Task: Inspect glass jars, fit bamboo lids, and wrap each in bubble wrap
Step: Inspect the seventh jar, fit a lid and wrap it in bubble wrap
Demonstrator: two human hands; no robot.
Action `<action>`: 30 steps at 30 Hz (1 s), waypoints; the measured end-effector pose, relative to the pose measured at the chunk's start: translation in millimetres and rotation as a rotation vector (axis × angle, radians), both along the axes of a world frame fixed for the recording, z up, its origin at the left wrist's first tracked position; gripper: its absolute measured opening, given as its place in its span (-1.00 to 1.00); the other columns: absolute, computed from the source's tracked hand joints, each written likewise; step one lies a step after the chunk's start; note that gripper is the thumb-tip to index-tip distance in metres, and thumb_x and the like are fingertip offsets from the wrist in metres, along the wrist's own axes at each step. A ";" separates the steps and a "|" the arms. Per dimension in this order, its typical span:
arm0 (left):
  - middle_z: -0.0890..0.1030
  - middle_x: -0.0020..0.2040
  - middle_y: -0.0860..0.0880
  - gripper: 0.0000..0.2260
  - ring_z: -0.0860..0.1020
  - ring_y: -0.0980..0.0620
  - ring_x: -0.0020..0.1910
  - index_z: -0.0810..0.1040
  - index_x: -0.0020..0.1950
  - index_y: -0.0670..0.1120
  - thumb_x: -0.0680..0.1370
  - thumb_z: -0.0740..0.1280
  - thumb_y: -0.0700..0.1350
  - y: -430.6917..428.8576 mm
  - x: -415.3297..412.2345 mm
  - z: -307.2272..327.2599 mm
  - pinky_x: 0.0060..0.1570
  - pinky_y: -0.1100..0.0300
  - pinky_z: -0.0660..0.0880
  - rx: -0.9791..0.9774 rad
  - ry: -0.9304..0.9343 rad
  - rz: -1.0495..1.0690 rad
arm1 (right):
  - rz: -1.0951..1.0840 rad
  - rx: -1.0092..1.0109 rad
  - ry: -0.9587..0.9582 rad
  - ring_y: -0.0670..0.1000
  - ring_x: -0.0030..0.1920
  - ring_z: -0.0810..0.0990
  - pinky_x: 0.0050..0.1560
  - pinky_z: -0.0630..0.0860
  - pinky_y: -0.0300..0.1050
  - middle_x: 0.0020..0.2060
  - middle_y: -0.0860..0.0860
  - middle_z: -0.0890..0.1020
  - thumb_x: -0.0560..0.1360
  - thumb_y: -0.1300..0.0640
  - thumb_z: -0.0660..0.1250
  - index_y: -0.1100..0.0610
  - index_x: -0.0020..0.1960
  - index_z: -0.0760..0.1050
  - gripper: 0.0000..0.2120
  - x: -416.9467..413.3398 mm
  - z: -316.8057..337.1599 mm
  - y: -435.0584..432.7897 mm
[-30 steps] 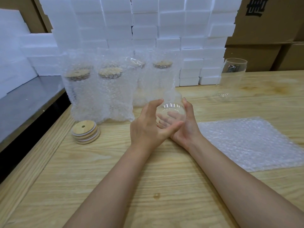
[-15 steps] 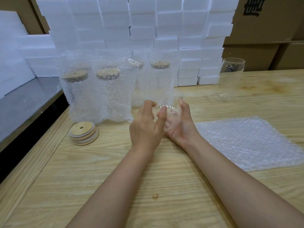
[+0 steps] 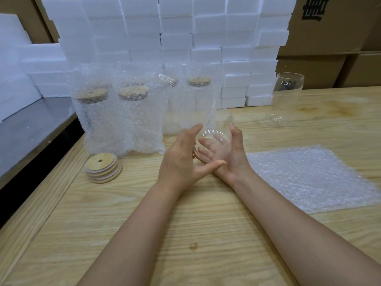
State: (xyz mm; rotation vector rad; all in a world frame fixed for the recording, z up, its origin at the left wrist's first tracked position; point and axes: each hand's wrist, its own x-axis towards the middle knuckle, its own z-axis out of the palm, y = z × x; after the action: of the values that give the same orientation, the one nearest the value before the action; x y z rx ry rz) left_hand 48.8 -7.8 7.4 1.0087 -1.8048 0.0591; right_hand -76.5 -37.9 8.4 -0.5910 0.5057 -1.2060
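Cradles a clear, lidless cylindrical glass jar (image 3: pixel 215 135) between both hands, lifted off the pale wooden desk (image 3: pixel 185 254) and tipped so that the base faces the camera. Clasps one flank with the left hand (image 3: pixel 179 162), fingers raised along the glass and thumb reaching underneath. Supports the underside and the other flank with the right hand (image 3: pixel 232 154), palm up, fingers visible through the glass, thumb raised along the wall. Seems to hold it lifted and tilted in order to look through base and wall for chips or cracks: judged to be the inspection step, with lid and wrap not yet on this jar.

Finds within easy reach on the left a short stack of round bamboo lids with a small centre hole (image 3: pixel 102 171), probably for the fitting to come. Has ready on the right a flat sheet of bubble wrap (image 3: pixel 309 178), likely spread to take the jar once lidded. Shows behind the hands four lidded jars in bubble wrap (image 3: pixel 123 120), upright and close together, apparently finished. Leaves one more bare glass jar (image 3: pixel 288 93) upright, well apart at the far right, presumably awaiting its turn. Backs it all with stacked white foam blocks (image 3: pixel 185 38) and brown cardboard boxes (image 3: pixel 329 27).
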 end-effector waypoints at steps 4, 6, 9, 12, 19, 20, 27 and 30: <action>0.41 -0.03 0.09 -0.25 0.45 0.13 -0.14 0.34 0.44 -0.07 0.37 0.39 0.26 -8.8 11.2 -3.8 -0.10 0.15 0.54 0.033 -0.001 -0.142 | 0.023 0.010 -0.054 0.22 -0.07 0.65 -0.05 0.61 0.06 -0.03 0.21 0.64 -0.10 -0.22 0.63 0.22 0.11 0.48 -0.08 -1.0 -1.2 0.8; 0.39 -0.03 0.14 -0.30 0.45 0.18 -0.12 0.29 0.48 0.00 0.44 0.32 0.30 -11.6 15.9 -4.3 -0.04 0.23 0.54 0.041 0.000 -0.196 | 0.044 0.013 -0.086 0.24 -0.01 0.66 -0.03 0.60 0.07 0.06 0.24 0.61 -0.12 -0.21 0.65 0.26 0.13 0.43 -0.03 -0.9 0.9 3.2; 0.38 0.01 0.23 -0.40 0.44 0.33 -0.05 0.20 0.50 0.11 0.51 0.23 0.26 -12.6 17.8 -4.3 0.00 0.42 0.50 0.075 0.042 -0.253 | 0.051 0.041 -0.189 0.26 0.01 0.66 -0.18 0.65 0.06 0.20 0.31 0.52 0.01 -0.17 0.63 0.19 0.39 0.20 0.12 0.6 3.6 6.9; 0.40 -0.02 0.19 -0.51 0.44 0.31 -0.04 0.25 0.49 0.04 0.58 0.18 0.15 -12.4 15.3 -4.5 0.01 0.47 0.46 0.077 0.113 -0.282 | 0.027 0.061 -0.216 0.23 -0.02 0.67 -0.29 0.62 -0.02 0.22 0.31 0.50 0.36 -0.22 0.36 0.21 0.52 0.04 -0.07 0.1 3.6 8.2; 0.37 -0.06 0.04 -0.76 0.42 0.28 -0.09 0.45 0.29 0.10 0.62 0.23 0.00 -6.2 -9.0 1.1 0.03 0.35 0.43 0.191 0.461 -0.201 | 0.009 0.027 -0.160 0.22 0.02 0.65 -0.23 0.63 -0.02 0.23 0.29 0.54 0.38 -0.27 0.25 0.22 0.53 0.04 -0.09 -1.1 1.8 4.8; 0.39 -0.02 -0.01 -0.76 0.43 0.29 -0.05 0.48 0.26 0.07 0.60 0.26 -0.08 -4.6 -11.8 3.7 0.05 0.35 0.45 0.212 0.523 -0.215 | 0.003 0.025 -0.161 0.22 0.02 0.65 -0.22 0.63 -0.02 0.21 0.29 0.55 0.39 -0.27 0.25 0.21 0.51 0.05 -0.11 -1.6 1.4 4.5; 0.46 0.12 -0.17 -0.87 0.49 0.32 0.06 0.56 0.00 0.01 0.51 0.41 -0.19 2.5 -19.9 15.6 0.01 0.43 0.44 0.292 0.692 -0.283 | 0.028 -0.054 -0.074 0.19 -0.04 0.67 -0.16 0.62 -0.02 0.07 0.24 0.62 0.17 -0.31 0.50 0.24 0.20 0.40 -0.16 -1.2 -0.5 2.7; 0.49 0.15 -0.09 -0.72 0.49 0.17 0.17 0.48 -0.05 0.04 0.34 0.46 0.05 3.1 -19.7 15.8 0.08 0.24 0.50 0.325 0.737 -0.295 | 0.058 -0.095 -0.023 0.19 -0.06 0.67 -0.17 0.62 -0.03 0.05 0.23 0.60 0.01 -0.26 0.59 0.25 0.32 0.38 0.04 0.4 1.9 2.1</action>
State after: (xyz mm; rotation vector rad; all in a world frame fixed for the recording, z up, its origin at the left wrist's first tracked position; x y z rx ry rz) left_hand 29.1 -4.8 23.2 0.8189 -1.2691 -0.7184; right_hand -76.1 -35.8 10.4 -0.6681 0.4109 -1.1857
